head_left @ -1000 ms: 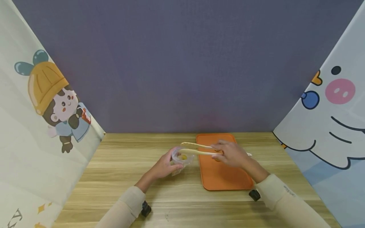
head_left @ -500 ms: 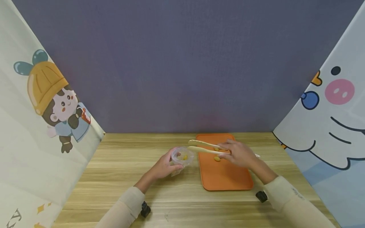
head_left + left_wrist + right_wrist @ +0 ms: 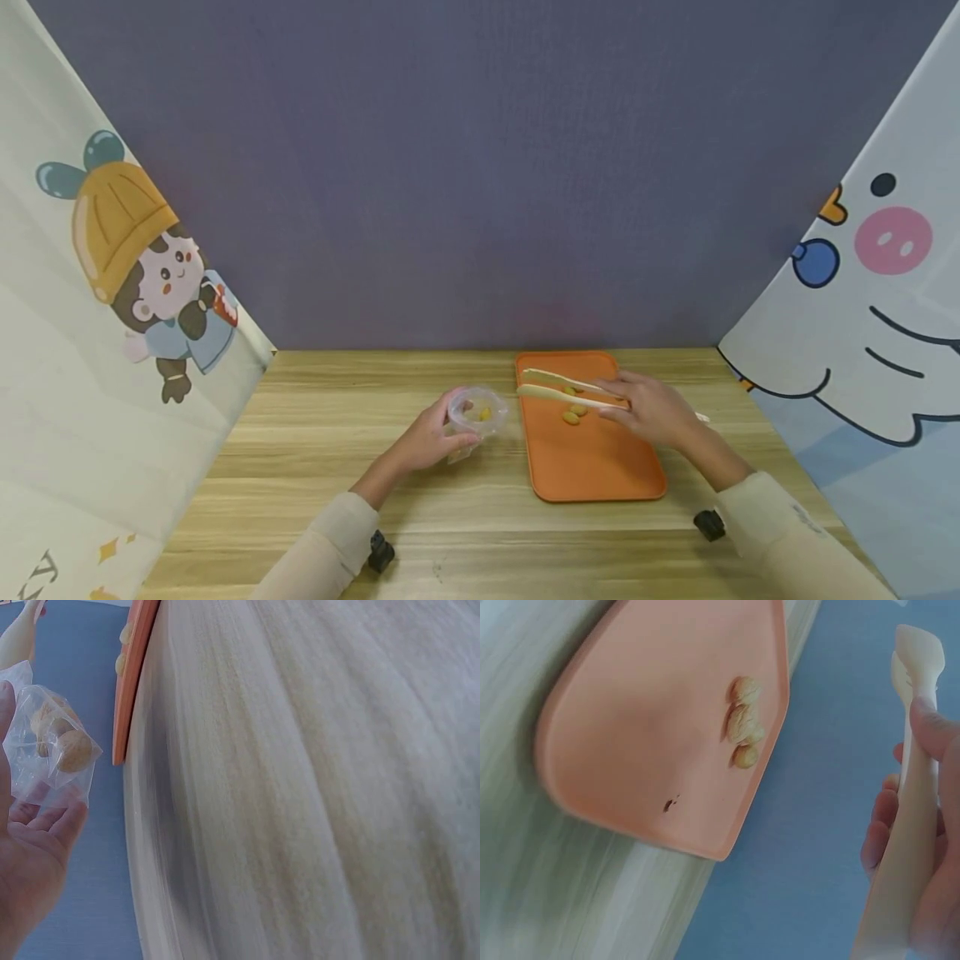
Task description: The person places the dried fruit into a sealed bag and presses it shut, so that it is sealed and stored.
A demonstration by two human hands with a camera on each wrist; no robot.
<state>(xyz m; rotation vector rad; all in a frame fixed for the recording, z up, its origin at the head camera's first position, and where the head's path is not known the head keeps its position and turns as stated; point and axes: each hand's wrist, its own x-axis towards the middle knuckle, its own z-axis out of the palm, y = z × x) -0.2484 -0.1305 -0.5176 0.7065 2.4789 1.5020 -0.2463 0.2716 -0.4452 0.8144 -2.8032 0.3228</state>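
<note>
Pale cream tongs (image 3: pixel 909 840), tips apart

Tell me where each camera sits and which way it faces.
Head: worn on the head, facing forward and down at the wooden table; left hand, right hand and both sleeves show.
Left wrist: on that wrist, facing the clear plastic container; the left hand shows.
Right wrist: on that wrist, facing the tongs and orange tray; the right hand shows.
Shared: both wrist views include the orange tray.
</note>
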